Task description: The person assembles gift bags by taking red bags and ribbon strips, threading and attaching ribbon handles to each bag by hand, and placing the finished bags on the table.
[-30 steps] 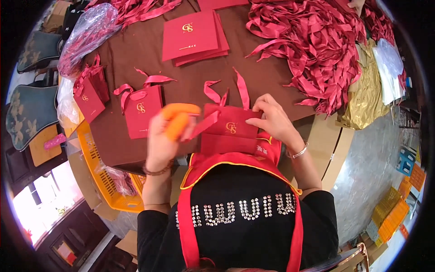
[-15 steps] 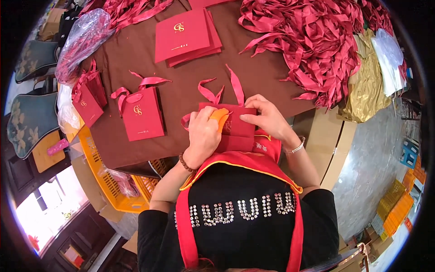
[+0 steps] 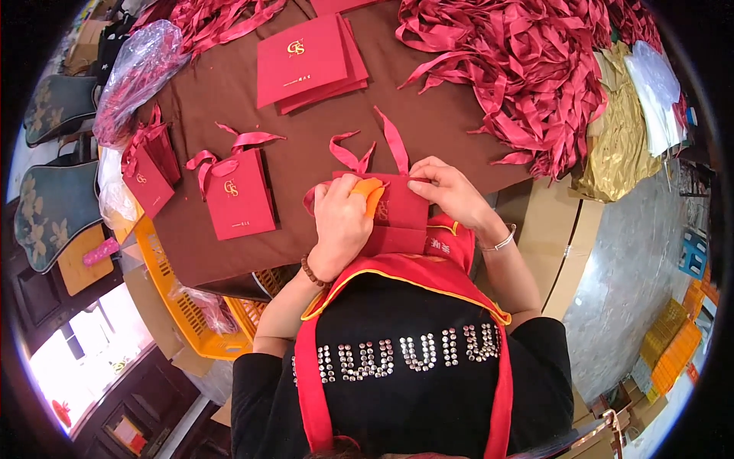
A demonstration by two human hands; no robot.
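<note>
At the table's near edge lies a small red paper gift bag [image 3: 405,206] with gold print. My left hand [image 3: 340,222] is closed at its upper left corner. An orange piece [image 3: 372,196] shows at that hand's thumb side; whether it is worn or held is unclear. With thumb and fingertips together, my right hand [image 3: 451,195] pinches the bag's upper right edge. Two ends of red ribbon [image 3: 394,141] rise from the bag's top onto the brown cloth. To the left stands a bag with its ribbon handle [image 3: 241,195], and beyond it several more ribboned bags [image 3: 149,183].
A large heap of red ribbons [image 3: 527,92] covers the table's far right. Flat red bags [image 3: 302,65] are stacked at the far middle. Plastic wrapping [image 3: 145,69] lies at the far left. An orange crate [image 3: 183,306] stands below the left edge, cardboard boxes [image 3: 562,252] at the right.
The view has shifted slightly. Both hands stay at the bag's top edge, and the right fingertips have drawn closer together on it.
</note>
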